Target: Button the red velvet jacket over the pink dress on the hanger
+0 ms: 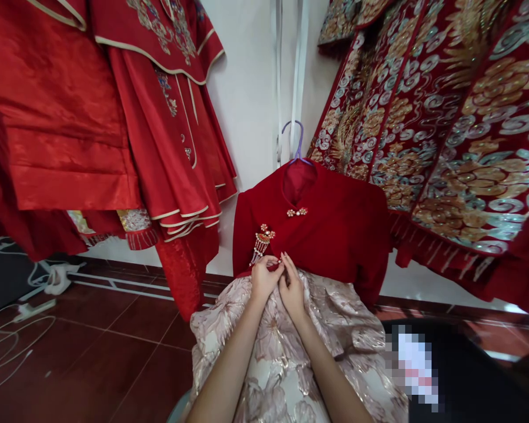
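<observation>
Both hands are up at the front flap of the deep red velvet jacket [335, 235] on the lilac plastic hanger [296, 141]. The left hand [264, 277] and right hand [291, 288] are pinched narrow on the flap edge just below the gold tasselled brooch clasp [263, 241], above the pale pink brocade skirt [291, 352]. Probably best to keep the edge taut and work it slowly so the tassels don't snag.

Looks like a garment shop or costume/bridal dress storeroom. Red satin robes [114, 106] and a gold-embroidered red gown [445, 117] hang crowded along a white wall [251, 88], and a red velvet jacket [317, 229] hangs on a purple hanger [296, 141]. Dark red tiled floor [92, 352], loose white cables [22, 329] at left.
</observation>
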`<state>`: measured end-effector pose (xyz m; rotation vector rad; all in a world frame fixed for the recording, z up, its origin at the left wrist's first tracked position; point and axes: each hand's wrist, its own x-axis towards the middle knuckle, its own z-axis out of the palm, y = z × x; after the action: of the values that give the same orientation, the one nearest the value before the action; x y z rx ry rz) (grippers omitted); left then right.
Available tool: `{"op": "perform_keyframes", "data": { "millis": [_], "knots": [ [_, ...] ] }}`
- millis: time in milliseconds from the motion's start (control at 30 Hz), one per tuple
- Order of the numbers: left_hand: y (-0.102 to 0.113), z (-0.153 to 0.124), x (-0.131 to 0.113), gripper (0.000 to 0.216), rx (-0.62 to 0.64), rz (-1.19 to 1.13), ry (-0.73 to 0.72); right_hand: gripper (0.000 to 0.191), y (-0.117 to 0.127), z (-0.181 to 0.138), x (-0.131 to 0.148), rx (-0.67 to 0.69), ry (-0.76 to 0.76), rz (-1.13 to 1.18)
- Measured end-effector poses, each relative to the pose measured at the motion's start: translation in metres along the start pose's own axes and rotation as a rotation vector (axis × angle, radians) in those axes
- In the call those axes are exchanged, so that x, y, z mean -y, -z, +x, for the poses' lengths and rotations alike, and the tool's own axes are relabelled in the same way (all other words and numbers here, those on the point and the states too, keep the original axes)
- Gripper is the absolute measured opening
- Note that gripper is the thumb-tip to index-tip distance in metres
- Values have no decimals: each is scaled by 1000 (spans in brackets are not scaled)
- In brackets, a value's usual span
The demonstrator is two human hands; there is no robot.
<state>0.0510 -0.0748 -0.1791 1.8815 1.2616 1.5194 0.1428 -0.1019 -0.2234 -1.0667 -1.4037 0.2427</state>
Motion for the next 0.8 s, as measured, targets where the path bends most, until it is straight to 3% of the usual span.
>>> {"op": "perform_keyframes", "data": {
  "millis": [367, 567, 800],
  "knots": [
    [1, -2, -3, 11, 14, 32, -6, 61, 8, -7, 6, -9, -7, -28],
    [-3, -3, 2, 12, -24, 17, 12, 44, 19, -12, 19, -146, 51, -86],
    [-1, -4, -1, 21, -36, 30, 25, 47, 14, -13, 17, -97, 65, -44]
  ]
}}
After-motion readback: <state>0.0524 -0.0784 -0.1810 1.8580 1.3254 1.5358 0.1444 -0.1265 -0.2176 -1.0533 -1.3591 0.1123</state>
